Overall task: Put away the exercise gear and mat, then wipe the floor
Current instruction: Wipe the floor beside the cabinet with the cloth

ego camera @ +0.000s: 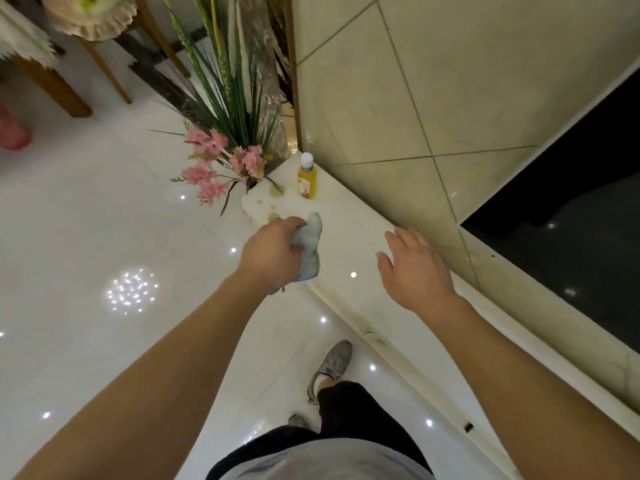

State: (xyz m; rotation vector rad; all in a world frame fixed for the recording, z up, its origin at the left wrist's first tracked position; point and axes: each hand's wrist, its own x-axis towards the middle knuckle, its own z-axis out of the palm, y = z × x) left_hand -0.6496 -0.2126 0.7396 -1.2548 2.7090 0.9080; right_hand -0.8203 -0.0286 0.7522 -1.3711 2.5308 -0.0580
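My left hand (273, 252) clenches a pale blue rag (310, 247), bunched, over the floor-side edge of the white ledge (349, 237); it looks soft, light and limp, so a mid-bunch fistful suits; my right hand (415, 268) hovers over the ledge, fingers spread, holding nothing; a juice bottle (307, 176) stands at the ledge's far end and looks easy to knock; pink flowers (225, 161) sit past that corner.

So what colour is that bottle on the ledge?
The bottle is yellow with a white cap; the head view shows it best.
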